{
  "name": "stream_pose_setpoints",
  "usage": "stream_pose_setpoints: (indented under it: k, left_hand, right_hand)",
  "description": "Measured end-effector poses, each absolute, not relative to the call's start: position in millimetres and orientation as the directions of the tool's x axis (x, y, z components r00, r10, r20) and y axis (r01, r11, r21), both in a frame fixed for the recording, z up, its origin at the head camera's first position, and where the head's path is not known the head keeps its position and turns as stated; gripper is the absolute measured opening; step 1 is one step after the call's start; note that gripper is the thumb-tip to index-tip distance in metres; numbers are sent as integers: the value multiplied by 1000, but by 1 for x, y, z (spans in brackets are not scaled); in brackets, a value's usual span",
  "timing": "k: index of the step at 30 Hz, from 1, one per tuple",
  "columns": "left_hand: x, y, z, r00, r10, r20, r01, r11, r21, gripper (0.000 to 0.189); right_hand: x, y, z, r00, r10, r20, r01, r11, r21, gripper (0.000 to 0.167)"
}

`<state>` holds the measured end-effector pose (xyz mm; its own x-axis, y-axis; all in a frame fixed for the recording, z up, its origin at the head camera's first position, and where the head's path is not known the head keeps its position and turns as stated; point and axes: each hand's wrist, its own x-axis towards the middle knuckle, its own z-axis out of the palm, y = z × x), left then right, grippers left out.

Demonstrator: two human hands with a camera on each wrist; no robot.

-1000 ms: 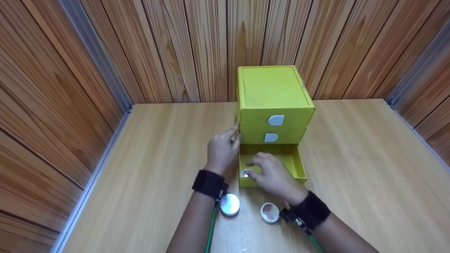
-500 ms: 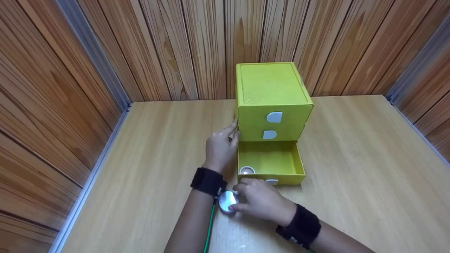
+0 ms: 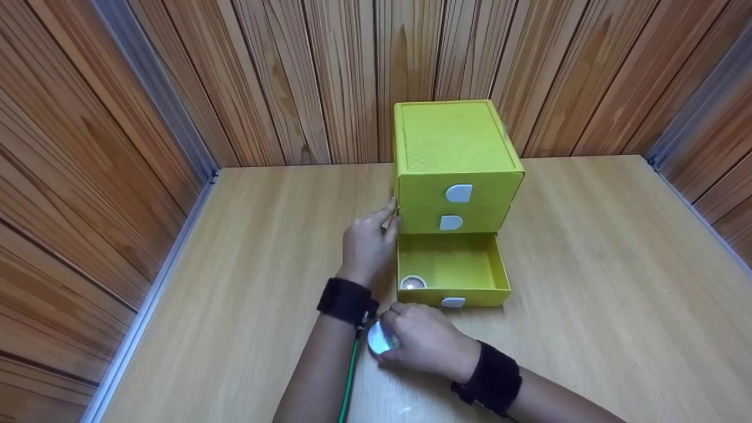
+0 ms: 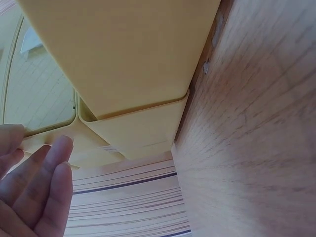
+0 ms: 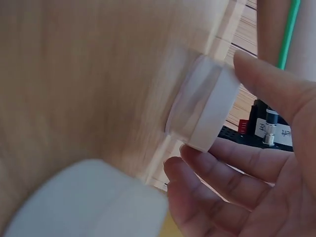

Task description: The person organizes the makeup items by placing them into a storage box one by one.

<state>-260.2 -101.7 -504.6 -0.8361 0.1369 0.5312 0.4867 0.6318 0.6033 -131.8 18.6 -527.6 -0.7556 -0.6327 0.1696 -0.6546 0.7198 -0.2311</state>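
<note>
A yellow drawer unit (image 3: pixel 458 138) has its bottom drawer (image 3: pixel 504 276) pulled out. A small round container (image 3: pixel 413 282) with a pale rim lies in the drawer's front left corner. My left hand (image 3: pixel 367 244) touches the unit's left front edge with its fingertips; in the left wrist view its other fingers are slightly bent and hold nothing. On the table before the drawer, my right hand (image 3: pixel 426 341) pinches a shiny-topped round container (image 3: pixel 379 339) between thumb and fingers. The right wrist view shows this container's (image 5: pixel 207 103) clear and white side.
White tabs (image 3: pixel 459 193) mark the drawer fronts. A blurred pale rounded shape (image 5: pixel 89 202) lies near the right hand; I cannot tell what it is. Wood-panelled walls (image 3: pixel 329 82) enclose the table (image 3: pixel 264 264) at back and sides.
My right hand has moved from over the drawer down to the shiny round container and now grips it. Another round container, earlier visible on the table, is hidden from the head view. The left hand stays put.
</note>
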Motion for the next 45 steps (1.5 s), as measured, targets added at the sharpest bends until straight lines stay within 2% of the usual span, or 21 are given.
stream_pose_setpoints:
  k: [5, 13, 27, 35, 45]
  left_hand:
    - [-262, -102, -505, -813, 147, 564, 514, 634, 577, 32]
    - [-262, -101, -505, -818, 147, 557, 508, 639, 578, 32]
    - [-260, -102, -506, -843, 142, 518, 488, 606, 628, 36]
    - [-262, -102, -507, -787, 158, 597, 534, 659, 530, 33]
    - [-262, -102, -507, -798, 154, 582, 530, 640, 557, 33]
  right_hand:
    - [-126, 25, -526, -746, -641, 179, -664, 702, -257, 39]
    - [-116, 39, -527, -737, -637, 226, -674, 666, -320, 42]
    - [-110, 61, -505, -745, -590, 311, -666, 682, -303, 48]
    - [-118, 76, -485, -813, -486, 321, -579, 731, -362, 57]
    - [-139, 95, -476, -838, -390, 381, -527, 759, -383, 55]
